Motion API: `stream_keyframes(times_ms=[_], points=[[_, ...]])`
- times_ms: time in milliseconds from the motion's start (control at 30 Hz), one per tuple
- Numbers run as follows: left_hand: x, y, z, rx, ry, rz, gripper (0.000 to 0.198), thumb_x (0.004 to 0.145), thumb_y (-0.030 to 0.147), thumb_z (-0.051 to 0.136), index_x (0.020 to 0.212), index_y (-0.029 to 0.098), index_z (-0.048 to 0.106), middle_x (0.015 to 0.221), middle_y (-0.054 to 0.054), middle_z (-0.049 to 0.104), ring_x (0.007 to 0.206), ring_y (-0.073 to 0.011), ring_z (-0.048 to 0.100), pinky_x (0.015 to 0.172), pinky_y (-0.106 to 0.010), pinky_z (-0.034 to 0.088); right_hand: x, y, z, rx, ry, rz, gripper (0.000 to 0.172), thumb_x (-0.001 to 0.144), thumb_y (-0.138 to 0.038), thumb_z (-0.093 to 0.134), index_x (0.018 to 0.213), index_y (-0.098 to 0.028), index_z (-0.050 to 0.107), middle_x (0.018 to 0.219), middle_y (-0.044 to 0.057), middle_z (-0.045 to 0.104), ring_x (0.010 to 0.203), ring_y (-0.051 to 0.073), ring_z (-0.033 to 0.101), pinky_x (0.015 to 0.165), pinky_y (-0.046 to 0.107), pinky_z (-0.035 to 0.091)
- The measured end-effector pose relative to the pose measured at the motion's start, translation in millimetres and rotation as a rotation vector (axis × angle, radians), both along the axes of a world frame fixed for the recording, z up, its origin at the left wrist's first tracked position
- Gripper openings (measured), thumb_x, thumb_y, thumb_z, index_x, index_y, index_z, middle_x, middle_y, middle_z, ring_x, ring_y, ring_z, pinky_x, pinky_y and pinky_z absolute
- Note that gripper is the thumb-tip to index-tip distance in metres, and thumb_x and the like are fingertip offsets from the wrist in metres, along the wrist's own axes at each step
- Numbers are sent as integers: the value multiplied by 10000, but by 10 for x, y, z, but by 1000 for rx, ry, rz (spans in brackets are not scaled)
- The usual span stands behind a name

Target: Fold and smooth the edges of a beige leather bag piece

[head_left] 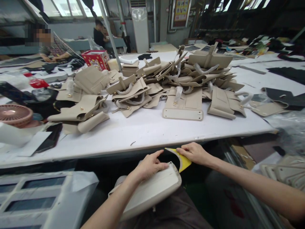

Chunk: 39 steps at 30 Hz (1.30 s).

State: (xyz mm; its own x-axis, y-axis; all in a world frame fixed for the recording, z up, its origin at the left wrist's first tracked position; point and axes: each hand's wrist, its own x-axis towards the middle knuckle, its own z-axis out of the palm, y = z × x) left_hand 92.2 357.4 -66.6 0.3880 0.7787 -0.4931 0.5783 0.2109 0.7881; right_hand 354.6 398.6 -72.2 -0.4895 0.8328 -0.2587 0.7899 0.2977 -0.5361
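A cream bag body (pixel 152 190) lies tilted across my lap, its rounded bottom corner pointing right. My left hand (pixel 151 166) grips its upper edge, thumb on the near face and index finger stretched forward; the other fingertips are partly hidden. My right hand (pixel 194 153) pinches a flat yellow piece (pixel 183 160) with a concave, pale-rimmed edge, just beyond the bag's corner. What this yellow piece is made of I cannot make out. On the white table (pixel 133 133) ahead is a heap of beige handbag parts (pixel 154 86) with gold fittings and plastic-wrapped handles.
The table edge runs just past my hands. At left are a pink fan (pixel 15 115), a dark phone (pixel 51 136) and a white rack (pixel 59 190). A red box (pixel 96 59) stands farther back, near a seated person (pixel 54 47). Clear plastic (pixel 289 132) lies at right.
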Motion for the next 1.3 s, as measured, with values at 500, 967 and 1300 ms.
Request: stream_keyframes(times_ms=[500,967,1300], points=[[46,-17,92,116,-95,-68,535,823,464,616,1331,297,591,1048,34,713,933,-234,604,851,-305,447,-371,262,184,423,-228,496,628,978,-601,357,652,-178,688,604,94,704,531,173,605,520,290,160],[104,-36,181,297,123,-242,288,930,413,494,936,216,704,677,16,627,604,-135,534,565,-231,307,-402,121,178,373,-338,507,629,1036,-464,237,768,-182,731,692,96,735,596,211,678,488,262,264],[104,-158,174,443,345,-367,441,966,535,374,1117,279,699,913,-59,744,827,-249,686,686,-283,418,-447,-272,143,331,-372,364,598,1035,-424,257,774,-179,736,714,118,736,644,258,701,540,286,342]])
